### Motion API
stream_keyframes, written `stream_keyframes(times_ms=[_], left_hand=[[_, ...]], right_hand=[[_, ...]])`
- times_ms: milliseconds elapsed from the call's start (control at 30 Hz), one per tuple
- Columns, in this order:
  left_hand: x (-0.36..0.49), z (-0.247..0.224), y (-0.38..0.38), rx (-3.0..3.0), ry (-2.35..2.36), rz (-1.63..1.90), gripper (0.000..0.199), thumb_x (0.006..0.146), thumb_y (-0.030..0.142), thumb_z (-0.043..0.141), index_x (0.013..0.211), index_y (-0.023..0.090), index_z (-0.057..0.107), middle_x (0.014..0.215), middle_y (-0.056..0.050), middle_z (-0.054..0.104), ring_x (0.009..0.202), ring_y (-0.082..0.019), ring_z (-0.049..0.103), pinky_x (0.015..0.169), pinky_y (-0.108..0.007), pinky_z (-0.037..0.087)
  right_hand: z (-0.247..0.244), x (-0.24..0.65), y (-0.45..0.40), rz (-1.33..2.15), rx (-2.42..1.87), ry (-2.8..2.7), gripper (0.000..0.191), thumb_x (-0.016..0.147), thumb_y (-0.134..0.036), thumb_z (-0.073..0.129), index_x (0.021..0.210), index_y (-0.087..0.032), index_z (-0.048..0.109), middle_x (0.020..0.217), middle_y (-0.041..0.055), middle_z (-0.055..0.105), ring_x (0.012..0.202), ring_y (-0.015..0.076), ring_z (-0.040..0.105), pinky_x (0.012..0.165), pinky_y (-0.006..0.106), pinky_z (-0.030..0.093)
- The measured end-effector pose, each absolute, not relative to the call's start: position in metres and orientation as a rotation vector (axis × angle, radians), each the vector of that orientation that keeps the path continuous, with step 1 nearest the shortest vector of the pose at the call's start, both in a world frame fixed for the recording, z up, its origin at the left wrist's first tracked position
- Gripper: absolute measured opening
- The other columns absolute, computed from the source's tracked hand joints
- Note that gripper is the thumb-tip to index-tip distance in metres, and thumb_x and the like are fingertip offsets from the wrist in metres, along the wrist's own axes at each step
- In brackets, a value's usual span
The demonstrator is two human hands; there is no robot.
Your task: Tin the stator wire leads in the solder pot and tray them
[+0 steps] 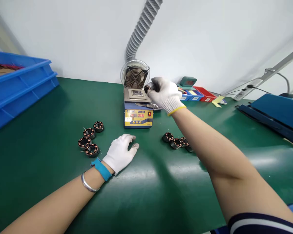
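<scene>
My right hand [164,92], in a white glove with a yellow cuff edge, is closed on a motor stator [147,88] with copper windings. It holds the stator just above and right of the square solder pot [137,93] on a blue and yellow heating unit [138,117] with red digits. My left hand [121,152], also gloved, rests on the green table with thumb and fingers apart and nothing between them. Left of it stand several stators [92,150]. More stators [176,143] sit right of the unit, partly hidden by my right forearm.
Behind the pot stands a fan grille [135,78] under a grey ribbed hose [143,29]. A large blue crate [21,87] is at the left. Small blue bins, a red bin [204,94] and a green clock [188,81] stand at the back right, near a blue case [278,113].
</scene>
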State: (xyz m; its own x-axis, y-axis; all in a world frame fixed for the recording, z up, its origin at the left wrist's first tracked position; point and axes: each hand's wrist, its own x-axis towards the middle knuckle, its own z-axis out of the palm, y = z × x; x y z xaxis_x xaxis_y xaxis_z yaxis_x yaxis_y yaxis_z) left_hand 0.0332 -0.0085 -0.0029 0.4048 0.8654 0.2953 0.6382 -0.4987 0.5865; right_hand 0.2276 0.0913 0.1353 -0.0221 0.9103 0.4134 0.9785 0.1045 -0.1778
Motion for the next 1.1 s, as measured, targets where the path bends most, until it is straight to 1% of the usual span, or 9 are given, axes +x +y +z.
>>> stream_keyframes(times_ms=[67, 133, 300, 467, 667, 867, 1000, 1100], left_hand=[[0.033, -0.002, -0.009, 2.292, 1.306, 0.770, 0.024, 0.086, 0.030, 0.052, 0.102, 0.016, 0.063, 0.107, -0.010, 0.067, 0.100, -0.024, 0.063, 0.090, -0.039, 0.049], [0.033, -0.001, -0.009, 2.282, 1.318, 0.738, 0.025, 0.086, 0.030, 0.053, 0.104, 0.017, 0.064, 0.109, -0.009, 0.067, 0.101, -0.024, 0.062, 0.091, -0.039, 0.048], [0.035, -0.001, -0.009, 2.257, 1.315, 0.712, 0.028, 0.085, 0.032, 0.055, 0.107, 0.016, 0.064, 0.109, -0.009, 0.067, 0.102, -0.025, 0.062, 0.092, -0.041, 0.047], [0.036, 0.000, -0.009, 2.240, 1.328, 0.704, 0.030, 0.083, 0.035, 0.057, 0.106, 0.017, 0.064, 0.109, -0.008, 0.067, 0.102, -0.026, 0.061, 0.090, -0.040, 0.047], [0.036, 0.000, -0.009, 2.243, 1.331, 0.704, 0.031, 0.083, 0.036, 0.057, 0.107, 0.017, 0.064, 0.110, -0.009, 0.066, 0.103, -0.026, 0.061, 0.089, -0.040, 0.048], [0.036, -0.001, -0.009, 2.241, 1.337, 0.715, 0.031, 0.083, 0.036, 0.056, 0.107, 0.018, 0.064, 0.110, -0.009, 0.066, 0.102, -0.025, 0.061, 0.090, -0.040, 0.048], [0.036, -0.001, -0.009, 2.236, 1.331, 0.712, 0.032, 0.083, 0.037, 0.057, 0.107, 0.017, 0.064, 0.110, -0.009, 0.066, 0.103, -0.026, 0.061, 0.089, -0.041, 0.048], [0.037, 0.000, -0.008, 2.217, 1.335, 0.726, 0.033, 0.082, 0.037, 0.057, 0.108, 0.017, 0.064, 0.110, -0.009, 0.067, 0.103, -0.026, 0.062, 0.090, -0.040, 0.048]], right_hand=[[0.153, 0.220, 0.118, -0.396, -1.919, -2.026, 0.043, 0.083, -0.036, 0.052, 0.123, -0.019, 0.055, 0.113, 0.0113, 0.061, 0.105, 0.0310, 0.056, 0.089, 0.045, 0.047], [0.160, 0.210, 0.137, -0.496, -1.964, -2.113, 0.042, 0.080, -0.036, 0.057, 0.118, -0.019, 0.058, 0.112, 0.0126, 0.061, 0.103, 0.0322, 0.057, 0.087, 0.044, 0.048], [0.154, 0.194, 0.158, -0.655, -2.056, -2.282, 0.042, 0.077, -0.028, 0.060, 0.117, -0.015, 0.060, 0.109, 0.0165, 0.061, 0.100, 0.0325, 0.060, 0.083, 0.042, 0.050], [0.149, 0.194, 0.166, -0.644, -2.062, -2.308, 0.042, 0.076, -0.028, 0.060, 0.116, -0.016, 0.061, 0.109, 0.0161, 0.062, 0.097, 0.0319, 0.061, 0.081, 0.042, 0.051], [0.149, 0.192, 0.169, -0.669, -2.074, -2.315, 0.041, 0.075, -0.028, 0.061, 0.115, -0.016, 0.061, 0.109, 0.0172, 0.062, 0.099, 0.0346, 0.061, 0.080, 0.044, 0.052], [0.153, 0.189, 0.164, -0.675, -2.111, -2.317, 0.041, 0.074, -0.027, 0.062, 0.114, -0.017, 0.062, 0.108, 0.0170, 0.063, 0.100, 0.0346, 0.061, 0.079, 0.042, 0.052], [0.162, 0.194, 0.158, -0.640, -2.053, -2.240, 0.039, 0.074, -0.033, 0.060, 0.111, -0.019, 0.063, 0.107, 0.0138, 0.064, 0.098, 0.0336, 0.062, 0.079, 0.042, 0.051], [0.166, 0.196, 0.147, -0.495, -2.040, -2.142, 0.039, 0.076, -0.039, 0.058, 0.109, -0.021, 0.064, 0.102, 0.0106, 0.066, 0.095, 0.0313, 0.062, 0.078, 0.042, 0.051]])
